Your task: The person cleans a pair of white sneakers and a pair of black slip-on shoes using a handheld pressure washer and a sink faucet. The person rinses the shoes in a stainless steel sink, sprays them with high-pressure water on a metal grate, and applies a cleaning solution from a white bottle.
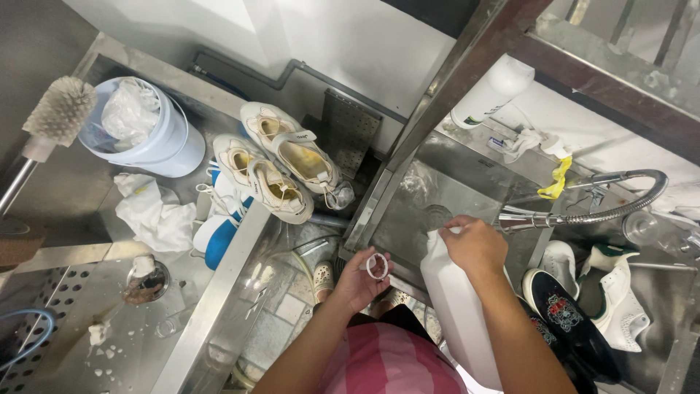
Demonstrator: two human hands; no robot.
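Right hand (475,244) gripping a white plastic jug (458,306) by its neck over a steel sink (408,219), left hand (357,281) pinching its white cap (377,265)

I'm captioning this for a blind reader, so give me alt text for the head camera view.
Seen from above, a person's right hand grips the top of a large white jug at a steel sink, while the left hand holds its white cap. Beige shoes and a white bucket sit left; more shoes right.

Right hand (475,244) gripping white jug (458,314), left hand (359,279) holding probably its cap (377,265)
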